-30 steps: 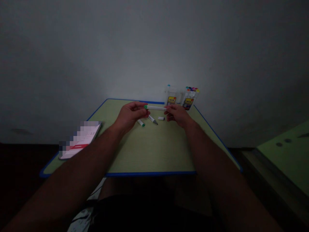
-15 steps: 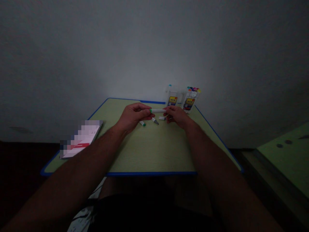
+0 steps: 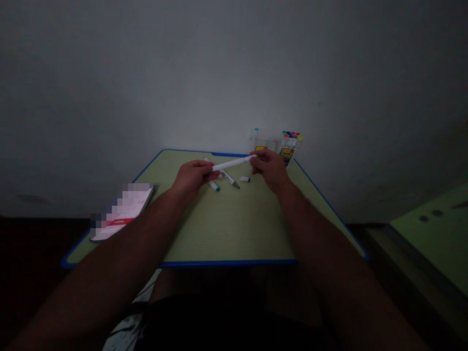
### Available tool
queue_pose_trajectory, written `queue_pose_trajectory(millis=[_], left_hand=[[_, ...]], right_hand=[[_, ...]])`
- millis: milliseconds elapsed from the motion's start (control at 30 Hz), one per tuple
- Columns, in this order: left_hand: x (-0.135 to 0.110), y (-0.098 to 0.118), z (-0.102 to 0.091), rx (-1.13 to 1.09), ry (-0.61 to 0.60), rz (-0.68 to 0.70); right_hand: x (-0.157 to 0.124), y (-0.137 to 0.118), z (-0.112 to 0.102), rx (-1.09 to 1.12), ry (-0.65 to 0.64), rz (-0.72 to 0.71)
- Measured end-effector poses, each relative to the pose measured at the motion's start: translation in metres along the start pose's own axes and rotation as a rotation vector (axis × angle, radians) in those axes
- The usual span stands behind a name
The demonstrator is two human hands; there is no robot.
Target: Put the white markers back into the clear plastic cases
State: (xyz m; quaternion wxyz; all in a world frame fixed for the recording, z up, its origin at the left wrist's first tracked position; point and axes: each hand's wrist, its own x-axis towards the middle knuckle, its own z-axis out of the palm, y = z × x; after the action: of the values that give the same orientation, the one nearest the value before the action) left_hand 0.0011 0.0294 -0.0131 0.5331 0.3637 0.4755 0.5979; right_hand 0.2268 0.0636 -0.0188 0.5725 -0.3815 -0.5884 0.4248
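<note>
A white marker (image 3: 231,164) is held above the table between my two hands, its right end higher than its left. My left hand (image 3: 192,178) pinches the left end between thumb and fingers. At the other end, my right hand (image 3: 270,168) has its fingertips closed on the marker, where a bit of green shows. Below lies an uncapped marker (image 3: 230,179) with a grey section and dark tip pointing toward me. A loose white cap (image 3: 244,179) is to its right. A green-ended marker (image 3: 214,185) lies partly hidden under my left hand.
Two clear marker cases stand at the back right: one case (image 3: 261,141) shows a single blue-ended marker, the other case (image 3: 289,146) several colourful ones. A tablet-like device (image 3: 126,214), partly pixelated, lies on the left of the blue-edged table (image 3: 234,229). The wall rises behind.
The held marker's green end, formerly at my left hand, now shows at my right. My left hand has shifted left, my right hand slightly up, and the marker now slants, uncovering more of the uncapped one.
</note>
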Motion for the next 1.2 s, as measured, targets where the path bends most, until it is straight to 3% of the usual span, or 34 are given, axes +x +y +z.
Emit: queue_pose_trajectory(millis=[233,500,867,1200], left_hand=[[0.003,-0.001,-0.002,0.006,0.049,-0.009],[0.002,-0.001,-0.002,0.008,0.046,-0.004],[0.006,-0.003,-0.001,0.006,0.104,0.026],[0.003,-0.004,-0.003,0.052,0.071,0.092]], right_hand=[[-0.013,-0.017,0.019,0.147,-0.248,-0.034],[-0.018,-0.024,0.023,0.176,-0.335,-0.027],[-0.016,-0.024,0.016,0.237,-0.337,0.032],[-0.008,-0.015,0.012,0.166,-0.074,0.046]])
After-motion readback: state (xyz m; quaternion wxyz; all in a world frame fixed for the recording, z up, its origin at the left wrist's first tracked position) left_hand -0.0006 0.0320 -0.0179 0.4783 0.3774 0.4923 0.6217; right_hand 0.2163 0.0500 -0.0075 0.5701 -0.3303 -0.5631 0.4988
